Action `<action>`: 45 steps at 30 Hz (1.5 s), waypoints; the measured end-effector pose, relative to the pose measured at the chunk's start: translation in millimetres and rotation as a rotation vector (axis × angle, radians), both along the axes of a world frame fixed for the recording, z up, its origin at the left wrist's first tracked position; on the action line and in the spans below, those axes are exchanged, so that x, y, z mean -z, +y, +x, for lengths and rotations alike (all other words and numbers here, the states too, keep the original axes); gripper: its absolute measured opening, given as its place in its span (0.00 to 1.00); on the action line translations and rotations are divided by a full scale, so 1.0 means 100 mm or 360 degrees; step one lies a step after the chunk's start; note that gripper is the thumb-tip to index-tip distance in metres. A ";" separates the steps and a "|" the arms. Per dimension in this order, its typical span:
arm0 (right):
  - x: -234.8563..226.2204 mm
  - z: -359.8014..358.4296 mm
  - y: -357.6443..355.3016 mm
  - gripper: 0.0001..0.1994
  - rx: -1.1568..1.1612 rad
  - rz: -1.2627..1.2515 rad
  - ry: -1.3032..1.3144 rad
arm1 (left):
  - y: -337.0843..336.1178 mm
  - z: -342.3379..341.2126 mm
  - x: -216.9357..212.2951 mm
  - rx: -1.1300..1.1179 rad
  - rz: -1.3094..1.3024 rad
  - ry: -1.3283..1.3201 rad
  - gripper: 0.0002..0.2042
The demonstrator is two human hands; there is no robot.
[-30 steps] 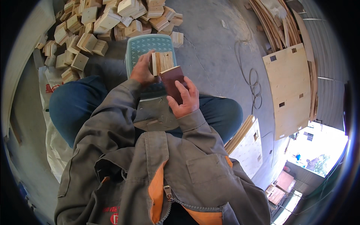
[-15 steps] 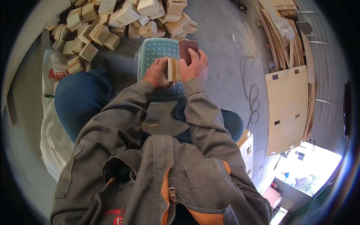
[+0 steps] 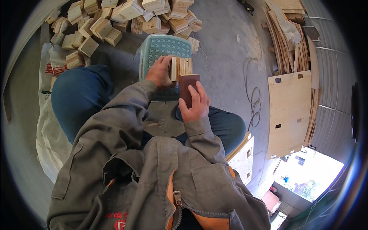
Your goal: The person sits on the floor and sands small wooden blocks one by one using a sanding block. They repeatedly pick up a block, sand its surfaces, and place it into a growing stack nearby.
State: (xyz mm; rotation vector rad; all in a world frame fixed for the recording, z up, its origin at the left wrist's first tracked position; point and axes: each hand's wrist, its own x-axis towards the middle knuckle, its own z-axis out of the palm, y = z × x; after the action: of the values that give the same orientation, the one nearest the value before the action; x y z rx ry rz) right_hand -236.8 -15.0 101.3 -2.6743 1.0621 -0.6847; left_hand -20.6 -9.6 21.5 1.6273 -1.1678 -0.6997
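Pile of wooden blocks sits on the floor up top-left. Left hand has its grip wrapped tight around a small wooden block, held just above the teal plastic stool. Right hand pinches a reddish-brown sanding pad right against the block's lower edge. Plywood panel lies over on the right.

A white woven plastic sack lies on the floor at the person's left, beside the left knee, partly hidden under the leg. Red printed markings show on its upper part. Red lettering also marks the front of the grey work jacket near the lower edge.
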 end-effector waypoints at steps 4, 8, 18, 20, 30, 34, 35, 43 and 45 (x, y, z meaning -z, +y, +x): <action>0.03 0.36 -0.34 0.31 0.0076 -0.0032 0.0057 | 0.00 0.02 0.05 0.0006 -0.0070 -0.0015 0.47; 0.01 0.89 -0.86 0.30 0.0209 0.0056 0.0148 | -0.01 0.03 0.10 -0.0001 -0.0034 -0.0025 0.47; -0.04 0.48 -0.37 0.30 0.0003 0.0058 0.0100 | -0.03 -0.04 0.10 -0.0083 -0.0132 -0.0034 0.44; -0.08 0.33 -0.10 0.31 -0.0055 0.0100 0.0107 | -0.02 -0.02 0.11 -0.0095 -0.0138 -0.0026 0.43; -0.03 0.71 -0.48 0.29 0.0032 0.0042 0.0064 | -0.04 -0.04 0.19 -0.0085 -0.0161 -0.0013 0.45; -0.14 1.17 -0.88 0.27 0.0264 0.0177 0.0249 | -0.03 -0.02 0.10 -0.0050 -0.0114 0.0003 0.49; -0.15 1.19 -0.90 0.27 0.0268 0.0158 0.0289 | -0.02 -0.02 0.08 -0.0044 -0.0087 -0.0006 0.49; -0.07 0.58 -0.29 0.29 0.0010 0.0036 0.0139 | -0.02 -0.02 0.05 -0.0057 -0.0055 0.0018 0.46; -0.08 0.33 -0.04 0.31 -0.0088 0.0072 0.0127 | -0.01 -0.02 0.06 -0.0092 -0.0072 -0.0014 0.41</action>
State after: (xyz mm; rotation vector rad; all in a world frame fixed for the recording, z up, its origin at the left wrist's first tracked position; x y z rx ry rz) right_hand -203.5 -19.3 109.0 -2.7019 1.0059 -0.5414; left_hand -22.7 -10.4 15.5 1.6215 -1.1308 -0.6257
